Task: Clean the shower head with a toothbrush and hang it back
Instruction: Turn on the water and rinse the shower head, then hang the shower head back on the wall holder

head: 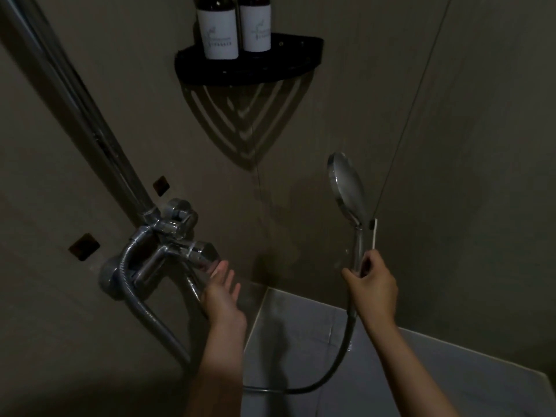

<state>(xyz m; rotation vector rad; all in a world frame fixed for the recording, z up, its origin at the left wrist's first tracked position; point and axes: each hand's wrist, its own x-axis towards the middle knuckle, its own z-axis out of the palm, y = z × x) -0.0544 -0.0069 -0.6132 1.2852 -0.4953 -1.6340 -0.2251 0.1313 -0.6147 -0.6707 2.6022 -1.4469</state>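
Against the dim grey-brown shower wall in front of me, the chrome riser pipe slants from the upper left down to the mixer valve, whose faceted handle juts toward me. Below the walls lies the paler tiled floor. High in the corner a black corner shelf holds two dark bottles with white labels, one bottle on the left and a second bottle just beside it, and the shelf throws a striped shadow down the wall.

A ribbed metal hose loops from the valve, down across the floor, and up to the shower head, which I hold upright off to the right, its round face turned partly left. My right hand has its fingers curled tight around the lower handle. Along with it I pinch a thin white toothbrush, its shaft standing just beside the shower head's neck.

My left hand is free, fingers straight and slightly spread, fingertips at the mixer's handle; I cannot tell whether they touch it. Two small brown square tiles sit on the wall left of the valve.
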